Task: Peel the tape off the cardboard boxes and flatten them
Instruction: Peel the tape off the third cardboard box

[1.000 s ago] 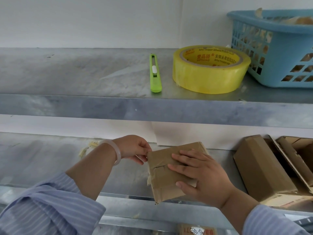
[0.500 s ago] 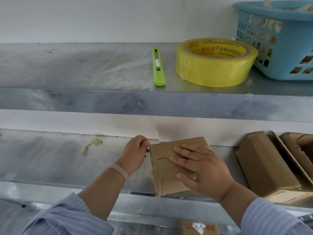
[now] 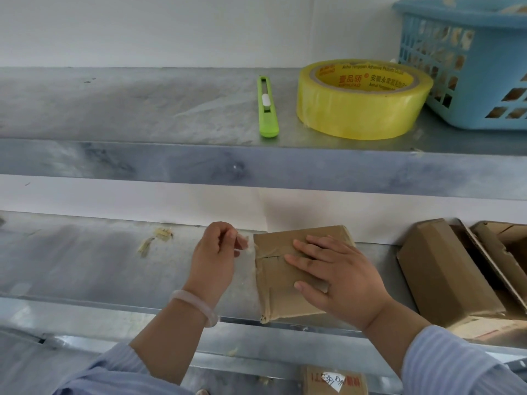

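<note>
Down on the lower metal shelf (image 3: 85, 266), a taped cardboard box (image 3: 278, 283) reaches the front edge, the right hand (image 3: 342, 275) pressing flat with straight fingers, while the left hand (image 3: 214, 258) has its grip pinched on clear tape (image 3: 247, 248) beside the box's left edge.

both sleeves are light blue with fine white pinstripes: left sleeve (image 3: 119, 372) below-left of the taped box (image 3: 281, 283), right sleeve (image 3: 456, 363) below-right of it. a milky-pale bangle (image 3: 196, 306) rings the wrist left of the box.

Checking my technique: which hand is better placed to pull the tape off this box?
Left, probably. The left hand seems to pinch tape at the edge of the box; the right hand lies flat on top, holding it down.
</note>
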Available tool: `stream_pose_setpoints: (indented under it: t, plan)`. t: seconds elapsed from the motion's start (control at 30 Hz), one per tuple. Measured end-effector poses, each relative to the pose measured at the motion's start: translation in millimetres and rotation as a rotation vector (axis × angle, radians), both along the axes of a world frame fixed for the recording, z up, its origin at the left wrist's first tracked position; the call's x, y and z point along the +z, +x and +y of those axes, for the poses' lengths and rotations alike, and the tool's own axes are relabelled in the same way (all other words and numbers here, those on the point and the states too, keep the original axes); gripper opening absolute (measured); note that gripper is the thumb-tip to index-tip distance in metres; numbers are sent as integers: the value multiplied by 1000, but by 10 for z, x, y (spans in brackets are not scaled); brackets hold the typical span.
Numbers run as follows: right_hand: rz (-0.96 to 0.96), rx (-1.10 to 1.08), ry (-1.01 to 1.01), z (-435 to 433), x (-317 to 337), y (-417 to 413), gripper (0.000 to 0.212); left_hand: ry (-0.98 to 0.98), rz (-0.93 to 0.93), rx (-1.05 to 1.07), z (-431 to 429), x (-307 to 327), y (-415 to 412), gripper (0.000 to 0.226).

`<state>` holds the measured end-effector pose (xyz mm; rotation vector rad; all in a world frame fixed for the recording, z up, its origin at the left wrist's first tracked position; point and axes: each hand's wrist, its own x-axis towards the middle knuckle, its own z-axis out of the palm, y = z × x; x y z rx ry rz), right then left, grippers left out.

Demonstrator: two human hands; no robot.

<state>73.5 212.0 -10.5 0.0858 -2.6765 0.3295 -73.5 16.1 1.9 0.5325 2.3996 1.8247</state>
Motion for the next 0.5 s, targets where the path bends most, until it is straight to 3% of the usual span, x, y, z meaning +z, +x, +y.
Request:
stream_pose_setpoints:
  t: [0.13,0.2,0.33,0.4,0.5]
  plan:
    - [11,8,2,8,-23,2,42,118,-359,-41,3,94,-42,12]
    - [12,8,-3,6,-24,1,42,99,-430,-75,7,106,-31,8]
    - [7,6,1,-3,-1,8,42,19,-422,-87,28,80,33,9]
    - [-1,5,0,-6,11,13,42,-43,-369,-61,31,60,81,3]
    - [-23,-6,16,-15,27,22,43,-114,-249,-45,20,34,159,12]
